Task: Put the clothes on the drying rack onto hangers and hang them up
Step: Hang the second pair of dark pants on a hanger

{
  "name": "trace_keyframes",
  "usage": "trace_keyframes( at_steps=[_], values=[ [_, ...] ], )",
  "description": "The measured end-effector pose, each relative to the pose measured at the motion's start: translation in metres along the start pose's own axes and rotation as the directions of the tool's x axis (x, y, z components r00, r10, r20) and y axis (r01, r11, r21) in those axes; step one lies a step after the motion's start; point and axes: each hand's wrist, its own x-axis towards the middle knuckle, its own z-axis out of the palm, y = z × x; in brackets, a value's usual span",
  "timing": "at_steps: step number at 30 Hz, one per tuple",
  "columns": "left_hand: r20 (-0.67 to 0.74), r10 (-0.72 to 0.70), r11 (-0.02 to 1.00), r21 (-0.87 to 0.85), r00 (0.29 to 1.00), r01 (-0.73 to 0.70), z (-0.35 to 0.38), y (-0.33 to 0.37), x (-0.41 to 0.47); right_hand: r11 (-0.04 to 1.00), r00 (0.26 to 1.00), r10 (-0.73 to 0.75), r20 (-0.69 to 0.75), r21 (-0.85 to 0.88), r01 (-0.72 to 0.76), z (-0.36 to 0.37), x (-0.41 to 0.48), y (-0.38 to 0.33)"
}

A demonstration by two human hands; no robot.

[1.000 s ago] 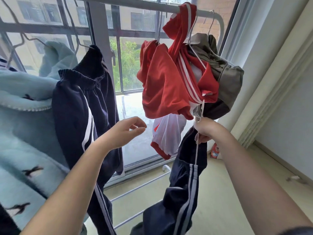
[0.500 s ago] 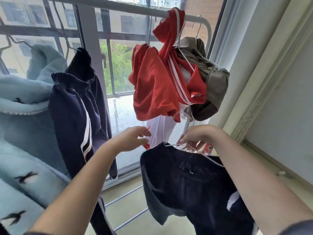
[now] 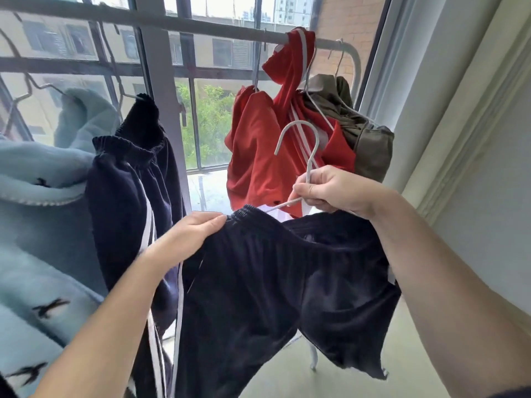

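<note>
Right hand (image 3: 330,191) closed around the neck of a white hanger (image 3: 298,156), hook up, just in front of the red top (image 3: 258,156); a second ago the same hand was lower, under the red top, pinching what looked like a thin white cord with the dark trousers (image 3: 273,282) dangling in a narrow bunch. Now the trousers are spread wide between both hands, waistband up, one white arm of the hanger running down into the waistband below the red top. Left hand (image 3: 198,234) has gone from open and empty in the air to a closed grip on the left end of the waistband, thumb on top of the elastic. Half a second ago the trousers were already opened out but lower, and the hook was not showing. Trousers are off the rail (image 3: 201,27), held below and in front of the red top; legs hang down toward the floor. Left of the red top, a second pair of dark striped trousers (image 3: 129,196) hangs from the rail, and further left a light blue blanket (image 3: 37,225). An olive garment (image 3: 367,145) hangs just right of the red top, touching it.
</note>
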Motion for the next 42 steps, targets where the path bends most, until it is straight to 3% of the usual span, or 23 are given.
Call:
trace_keyframes(
  at_steps=[2, 4, 10, 18, 20, 22, 28, 33, 36, 39, 40, 42],
  values=[
    [-0.042, -0.003, 0.998, 0.057, 0.999, 0.006, -0.013, 0.012, -0.001, 0.998, 0.997, -0.05, -0.063, -0.032, 0.048, -0.001, 0.003, -0.018],
    [-0.203, 0.071, 0.974, 0.223, 0.977, -0.024, -0.025, 0.024, 0.003, 0.996, 0.986, -0.08, -0.149, -0.061, 0.072, -0.005, 0.01, -0.039],
    [-0.443, 0.277, 0.78, 0.622, 0.853, 0.07, -0.062, 0.058, 0.022, 0.988, 0.968, -0.111, -0.227, -0.13, 0.083, -0.023, 0.036, -0.105],
    [-0.424, 0.581, 0.432, 0.884, 0.694, 0.179, -0.128, 0.127, 0.046, 0.98, 0.968, -0.001, -0.25, -0.192, -0.049, -0.035, 0.101, -0.16],
    [-0.384, 0.675, 0.294, 0.923, 0.63, 0.248, -0.148, 0.144, 0.058, 0.97, 0.974, 0.026, -0.223, -0.232, -0.079, -0.034, 0.117, -0.179],
    [-0.334, 0.697, 0.202, 0.941, 0.635, 0.273, -0.158, 0.158, 0.071, 0.967, 0.979, 0.046, -0.197, -0.238, -0.093, -0.031, 0.134, -0.191],
    [-0.331, 0.502, 0.308, 0.932, 0.799, 0.193, -0.181, 0.177, 0.11, 0.975, 0.977, 0.08, -0.198, -0.186, -0.117, -0.018, 0.18, -0.21],
    [-0.308, 0.485, 0.393, 0.913, 0.818, 0.111, -0.203, 0.188, 0.121, 0.974, 0.986, 0.138, -0.094, -0.166, -0.152, 0.005, 0.191, -0.196],
    [-0.317, 0.53, 0.377, 0.919, 0.787, 0.116, -0.204, 0.185, 0.125, 0.976, 0.994, 0.072, -0.081, -0.198, -0.087, 0.017, 0.195, -0.184],
    [-0.371, 0.506, 0.43, 0.891, 0.779, 0.144, -0.199, 0.187, 0.133, 0.972, 1.0, 0.017, 0.004, -0.234, -0.016, -0.001, 0.189, -0.17],
    [-0.366, 0.487, 0.448, 0.884, 0.793, 0.132, -0.195, 0.189, 0.137, 0.97, 1.0, 0.004, -0.009, -0.242, -0.006, -0.015, 0.186, -0.164],
    [-0.31, 0.49, 0.457, 0.887, 0.815, 0.062, -0.186, 0.192, 0.148, 0.961, 0.981, -0.026, -0.191, -0.274, -0.028, -0.047, 0.178, -0.151]
  ],
)
